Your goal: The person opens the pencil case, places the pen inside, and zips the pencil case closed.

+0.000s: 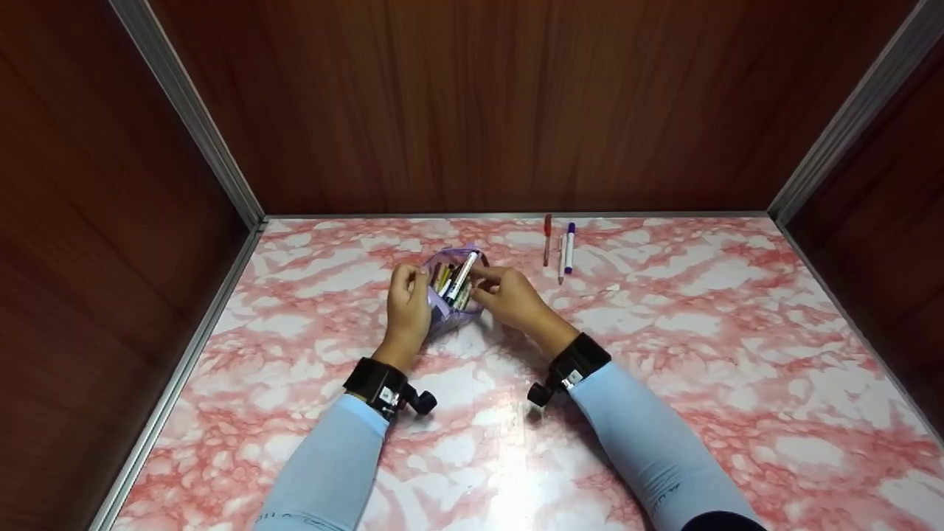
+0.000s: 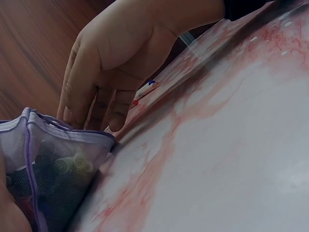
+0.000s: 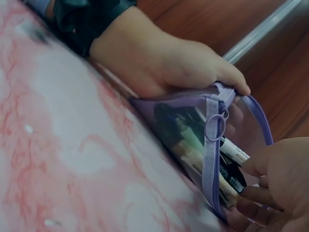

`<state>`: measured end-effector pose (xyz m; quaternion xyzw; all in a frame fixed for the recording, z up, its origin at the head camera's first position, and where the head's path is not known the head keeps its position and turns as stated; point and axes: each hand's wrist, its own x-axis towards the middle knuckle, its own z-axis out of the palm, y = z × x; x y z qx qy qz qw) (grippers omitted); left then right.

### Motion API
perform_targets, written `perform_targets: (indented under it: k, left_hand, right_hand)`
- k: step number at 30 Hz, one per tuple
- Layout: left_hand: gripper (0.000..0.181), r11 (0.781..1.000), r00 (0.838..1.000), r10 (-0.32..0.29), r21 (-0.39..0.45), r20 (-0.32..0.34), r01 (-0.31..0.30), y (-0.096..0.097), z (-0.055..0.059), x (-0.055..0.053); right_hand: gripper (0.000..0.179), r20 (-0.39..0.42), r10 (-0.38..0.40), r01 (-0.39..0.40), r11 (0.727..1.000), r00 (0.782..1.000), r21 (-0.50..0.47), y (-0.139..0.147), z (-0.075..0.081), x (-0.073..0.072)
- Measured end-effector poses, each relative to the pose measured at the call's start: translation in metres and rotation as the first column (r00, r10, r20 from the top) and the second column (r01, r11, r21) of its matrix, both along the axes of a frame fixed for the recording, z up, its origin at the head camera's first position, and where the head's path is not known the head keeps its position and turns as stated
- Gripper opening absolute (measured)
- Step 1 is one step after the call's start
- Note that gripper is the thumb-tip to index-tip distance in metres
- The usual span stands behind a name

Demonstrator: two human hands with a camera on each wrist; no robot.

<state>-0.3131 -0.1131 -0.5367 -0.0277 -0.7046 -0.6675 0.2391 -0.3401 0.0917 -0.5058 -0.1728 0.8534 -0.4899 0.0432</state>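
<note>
A purple-trimmed mesh zipper pouch (image 1: 442, 318) stands with its mouth open, filled with several pens and markers. My left hand (image 1: 408, 302) grips the left side of its rim; in the right wrist view, the left thumb (image 3: 236, 82) lies over the edge. From the other side, my right hand (image 1: 516, 299) reaches to the mouth, its fingers bent at the rim beside a white marker (image 1: 462, 274). That marker sticks up out of the pouch with a dark end. Whether the right fingers pinch anything is hidden. A ring zipper pull (image 3: 215, 127) hangs at the mouth.
Right of the pouch lie a red pen (image 1: 547, 240), a slim pale pencil-like stick (image 1: 561, 265) and a white marker with blue ends (image 1: 570, 249). Dark wooden panels (image 1: 472, 110) wall in the pink-marbled table (image 1: 664, 413) at the back and sides.
</note>
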Motion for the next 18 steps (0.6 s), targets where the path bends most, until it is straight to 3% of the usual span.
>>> perform_targets:
  k: [5, 13, 15, 18]
  left_hand:
    - [0.018, 0.999, 1.000, -0.013, -0.047, 0.006, 0.013, 0.0002, 0.0008, 0.0000]
    - [0.019, 0.985, 0.996, -0.088, -0.145, 0.017, 0.089, -0.0007, 0.0045, 0.0005]
    - [0.019, 0.985, 0.995, -0.100, -0.139, 0.025, 0.103, -0.0017, 0.0035, -0.0002]
    - [0.017, 0.989, 0.994, -0.106, -0.097, 0.035, 0.108, -0.0037, -0.0001, -0.0016]
  right_hand:
    - [0.051, -0.090, 0.029, -0.027, 0.999, 0.995, 0.027, -0.0007, -0.0014, 0.0015]
    - [0.048, -0.161, 0.237, -0.201, 0.956, 0.958, 0.215, -0.0007, -0.0057, -0.0028]
    - [0.046, -0.157, 0.239, -0.202, 0.954, 0.958, 0.219, -0.0002, -0.0055, -0.0033]
    - [0.040, -0.095, 0.158, -0.141, 0.977, 0.983, 0.163, 0.0032, -0.0051, -0.0046]
